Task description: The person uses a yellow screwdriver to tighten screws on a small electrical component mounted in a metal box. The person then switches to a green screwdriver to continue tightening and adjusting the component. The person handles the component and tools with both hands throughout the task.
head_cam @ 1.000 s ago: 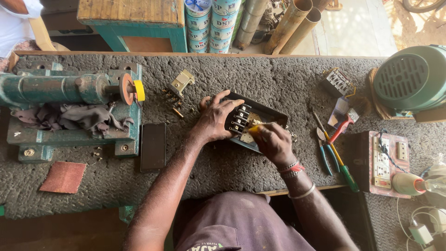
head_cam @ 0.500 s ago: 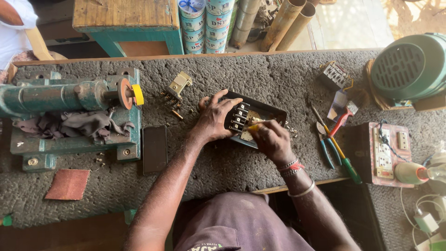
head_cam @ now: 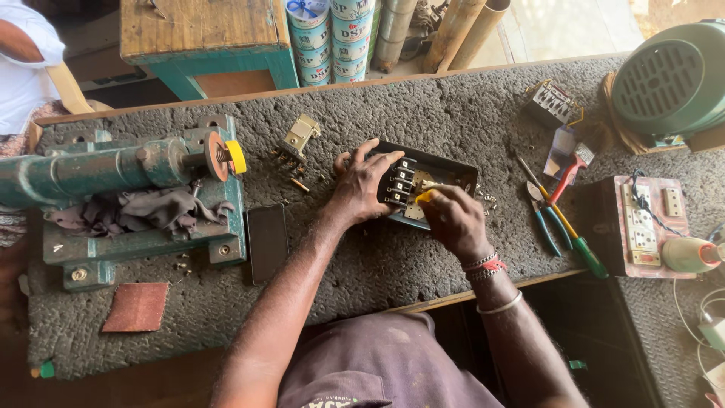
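a red sandpaper sheet [head_cam: 136, 307] and a green machine [head_cam: 121, 200], with a grey rag [head_cam: 140, 208] draped on it, are seen well left of the fingers. a black phone [head_cam: 267, 242] is laid flat just left of the left forearm. a small brass part [head_cam: 299, 137] is found up and left of the left fingertips.

the left hand [head_cam: 361, 185] is spread, fingers [head_cam: 381, 160] unclenched, and pressed on the left edge of a black switch box [head_cam: 424, 183], which is steadied on the grey bench [head_cam: 453, 113] rather than gripped. the box lies between and under both hands.

the right hand [head_cam: 453, 221] is clenched around a yellow-handled screwdriver [head_cam: 427, 194], whose tip is placed inside the box, just beside the left fingertips.

right of the right fingers, blue pliers [head_cam: 551, 223], a green screwdriver [head_cam: 578, 243] and red cutters [head_cam: 566, 175] are laid close together. further right a socket board [head_cam: 642, 227] is seen, and up from it a green motor [head_cam: 672, 79].
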